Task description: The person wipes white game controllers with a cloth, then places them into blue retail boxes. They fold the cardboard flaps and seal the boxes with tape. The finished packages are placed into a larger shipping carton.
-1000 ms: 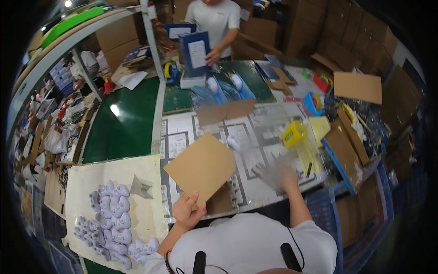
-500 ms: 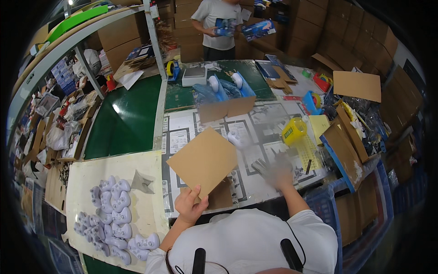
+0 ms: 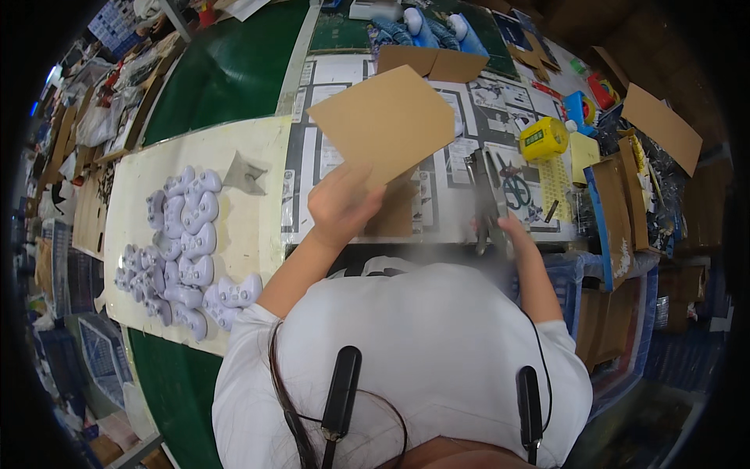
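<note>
left hand [image 3: 344, 206] pinches the lower corner of a flat brown cardboard piece [image 3: 391, 121] over the black-and-white printed tabletop [image 3: 447, 223]; right hand [image 3: 504, 229] grips an elongated, blurred dark-grey tool [image 3: 487, 191].

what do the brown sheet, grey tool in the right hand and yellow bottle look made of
Brown sheet: probably cardboard, matte, going by its plain tan face. Grey tool: likely metal, dull sheen, by its steely colour, though blur leaves this open. Yellow bottle: seemingly plastic, smooth, by its bright, moulded-looking body.
</note>
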{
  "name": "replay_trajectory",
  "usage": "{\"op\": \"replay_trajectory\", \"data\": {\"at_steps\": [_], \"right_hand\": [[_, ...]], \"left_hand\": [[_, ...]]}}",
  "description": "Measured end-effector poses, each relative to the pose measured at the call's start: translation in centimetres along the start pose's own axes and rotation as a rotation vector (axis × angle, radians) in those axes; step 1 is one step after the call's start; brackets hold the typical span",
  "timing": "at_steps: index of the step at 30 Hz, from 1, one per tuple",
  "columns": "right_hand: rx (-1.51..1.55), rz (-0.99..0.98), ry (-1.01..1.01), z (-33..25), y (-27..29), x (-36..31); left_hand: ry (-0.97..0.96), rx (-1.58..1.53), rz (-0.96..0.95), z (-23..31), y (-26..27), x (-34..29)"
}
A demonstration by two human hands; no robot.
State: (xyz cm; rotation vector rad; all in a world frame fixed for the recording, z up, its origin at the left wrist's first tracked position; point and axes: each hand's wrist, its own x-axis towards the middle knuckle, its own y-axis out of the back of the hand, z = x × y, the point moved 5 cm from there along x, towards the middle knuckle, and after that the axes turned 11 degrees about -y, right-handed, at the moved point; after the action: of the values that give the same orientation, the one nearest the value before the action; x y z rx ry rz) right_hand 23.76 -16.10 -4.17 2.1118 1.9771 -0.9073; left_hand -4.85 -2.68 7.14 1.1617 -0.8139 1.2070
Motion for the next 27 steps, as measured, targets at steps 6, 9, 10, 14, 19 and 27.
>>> {"op": "replay_trajectory", "data": {"at_steps": [6, 9, 10, 14, 19, 27], "right_hand": [[-0.168, -0.283, -0.025, -3.2, -11.8, -4.2], [-0.375, -0.212, -0.112, -4.2, -13.2, -4.6], [-0.437, -0.201, -0.108, -4.7, -13.9, -4.7], [-0.446, -0.200, -0.094, -5.9, -15.6, -4.9], [-0.465, -0.163, -0.113, -6.8, -16.4, -5.2], [-0.823, -0.040, -0.345, -7.6, -17.5, -5.0]], "left_hand": [[-0.035, -0.043, 0.009, 0.3, -0.1, 0.2], [-0.020, -0.055, -0.009, 0.5, -0.3, 0.1], [-0.019, -0.054, -0.017, 0.6, -0.3, 0.1], [-0.035, 0.005, 0.002, 0.7, -0.2, 0.2], [-0.019, -0.010, -0.059, 0.9, -0.3, 0.0], [-0.078, -0.019, -0.021, 0.7, -0.2, 0.1]]}}
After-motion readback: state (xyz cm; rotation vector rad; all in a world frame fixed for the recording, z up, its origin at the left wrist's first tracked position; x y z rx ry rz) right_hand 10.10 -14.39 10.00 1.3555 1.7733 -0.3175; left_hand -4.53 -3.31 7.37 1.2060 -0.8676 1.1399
